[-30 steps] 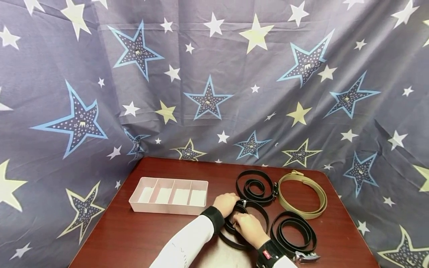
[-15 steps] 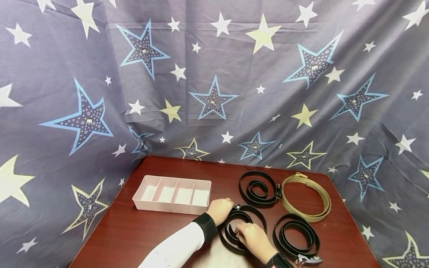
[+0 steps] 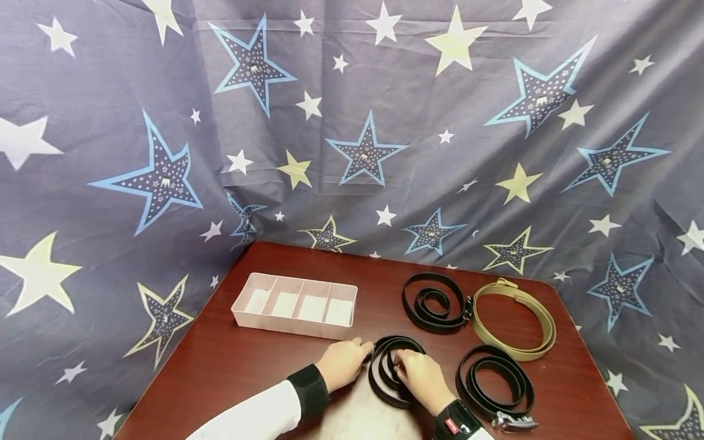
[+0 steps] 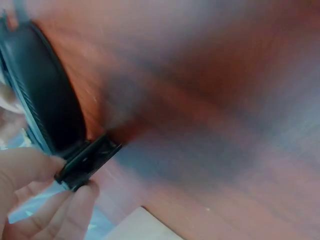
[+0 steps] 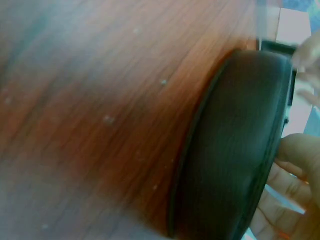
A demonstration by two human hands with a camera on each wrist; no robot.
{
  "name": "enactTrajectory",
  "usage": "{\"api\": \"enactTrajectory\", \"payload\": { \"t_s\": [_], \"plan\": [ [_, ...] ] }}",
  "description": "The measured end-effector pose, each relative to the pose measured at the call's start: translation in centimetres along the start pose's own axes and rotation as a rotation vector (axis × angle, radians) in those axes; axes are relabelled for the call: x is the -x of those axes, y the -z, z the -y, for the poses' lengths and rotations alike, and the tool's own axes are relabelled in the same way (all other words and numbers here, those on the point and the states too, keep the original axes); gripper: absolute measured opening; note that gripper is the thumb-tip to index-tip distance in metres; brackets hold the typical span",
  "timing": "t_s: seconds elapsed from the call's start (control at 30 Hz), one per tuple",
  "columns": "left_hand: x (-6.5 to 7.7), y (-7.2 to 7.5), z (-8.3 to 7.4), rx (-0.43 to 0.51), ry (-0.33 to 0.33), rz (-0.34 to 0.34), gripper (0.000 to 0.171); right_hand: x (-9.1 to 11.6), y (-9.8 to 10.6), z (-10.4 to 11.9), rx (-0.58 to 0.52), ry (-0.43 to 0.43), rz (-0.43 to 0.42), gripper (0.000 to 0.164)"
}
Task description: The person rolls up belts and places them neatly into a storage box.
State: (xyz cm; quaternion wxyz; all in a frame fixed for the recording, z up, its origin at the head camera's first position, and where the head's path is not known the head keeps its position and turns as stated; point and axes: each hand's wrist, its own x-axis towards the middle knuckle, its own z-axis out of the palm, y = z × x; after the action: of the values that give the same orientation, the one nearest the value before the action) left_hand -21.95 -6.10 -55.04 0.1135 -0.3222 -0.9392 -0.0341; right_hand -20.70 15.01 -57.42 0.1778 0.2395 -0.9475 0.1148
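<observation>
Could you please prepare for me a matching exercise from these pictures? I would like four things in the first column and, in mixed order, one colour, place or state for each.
1. divided tray
2. tan belt
3. silver-buckled belt
4. left grip

A. coiled, below the tan belt in the head view
B. pinching part of a coiled black belt
C. pale pink
D. one wide ring, no inner coil

Pairs: 1-C, 2-D, 3-A, 4-B

No words, brands or numbers can be read. The right wristband carries a red label with pale marks — too small and blurred to make out. On the cloth, small crown signs mark the middles of the outlined stars.
</observation>
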Motion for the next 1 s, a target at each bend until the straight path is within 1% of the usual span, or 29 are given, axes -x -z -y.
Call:
{"api": "enactTrajectory", "payload": {
  "t_s": [0.1,0.17,0.23,0.3,0.4,0.47,0.5,0.57,0.63,0.7,0.73,0.77,0.8,0.83,0.87,0.93,0.97,1.0],
  "plan": [
    [1.0,0.4,-0.9,0.008,-0.018,0.049,0.024,-0.1,-0.1,-0.1,0.007,-0.014,0.017,0.023],
    [1.5,0.7,-1.7,-0.006,-0.057,0.073,0.019,-0.3,-0.2,0.0,0.002,-0.022,0.038,0.023],
    [1.7,0.9,-2.7,-0.025,-0.129,0.092,0.02,-0.6,-0.3,0.1,-0.018,-0.034,0.063,0.023],
    [1.6,1.1,-3.7,-0.022,-0.229,0.109,0.023,-0.9,-0.4,0.2,-0.039,-0.046,0.084,0.023],
    [1.2,1.0,-4.8,0.003,-0.373,0.107,0.023,-1.4,-0.4,0.3,-0.071,-0.045,0.098,0.023],
    [0.8,0.9,-5.3,0.025,-0.433,0.103,0.024,-1.5,-0.3,0.2,-0.092,-0.036,0.102,0.021],
    [0.6,0.9,-5.4,0.037,-0.452,0.103,0.025,-1.5,-0.4,0.0,-0.102,-0.03,0.106,0.02],
    [0.2,0.9,-5.3,0.091,-0.472,0.135,0.03,-1.4,-0.3,-0.2,-0.126,-0.02,0.124,0.015],
    [-0.3,0.8,-4.8,0.194,-0.483,0.196,0.036,-1.2,-0.2,-0.4,-0.151,-0.009,0.132,0.011],
    [-0.9,1.0,-3.9,0.334,-0.484,0.27,0.037,-0.8,0.1,-0.4,-0.163,0.007,0.11,0.009],
    [-1.2,1.3,-3.4,0.392,-0.474,0.3,0.034,-0.5,0.3,-0.3,-0.157,0.019,0.08,0.009],
    [-1.6,1.5,-2.8,0.433,-0.457,0.313,0.03,-0.3,0.5,-0.1,-0.146,0.031,0.043,0.011],
    [-2.0,1.7,-2.2,0.469,-0.421,0.323,0.025,0.0,0.7,0.2,-0.132,0.045,0.0,0.012],
    [-2.4,2.1,-1.6,0.482,-0.379,0.316,0.02,0.2,0.9,0.5,-0.115,0.058,-0.043,0.014],
    [-2.8,2.4,-1.1,0.465,-0.333,0.295,0.014,0.4,1.1,1.0,-0.097,0.074,-0.082,0.017],
    [-3.6,2.7,-0.4,0.378,-0.24,0.235,0.007,0.8,1.3,1.9,-0.071,0.106,-0.129,0.019],
    [-4.0,2.7,-0.2,0.332,-0.201,0.204,0.006,0.9,1.4,2.5,-0.064,0.122,-0.135,0.02],
    [-4.3,2.4,-0.2,0.29,-0.177,0.181,0.006,1.1,1.5,3.0,-0.055,0.138,-0.133,0.021]
  ]
}}
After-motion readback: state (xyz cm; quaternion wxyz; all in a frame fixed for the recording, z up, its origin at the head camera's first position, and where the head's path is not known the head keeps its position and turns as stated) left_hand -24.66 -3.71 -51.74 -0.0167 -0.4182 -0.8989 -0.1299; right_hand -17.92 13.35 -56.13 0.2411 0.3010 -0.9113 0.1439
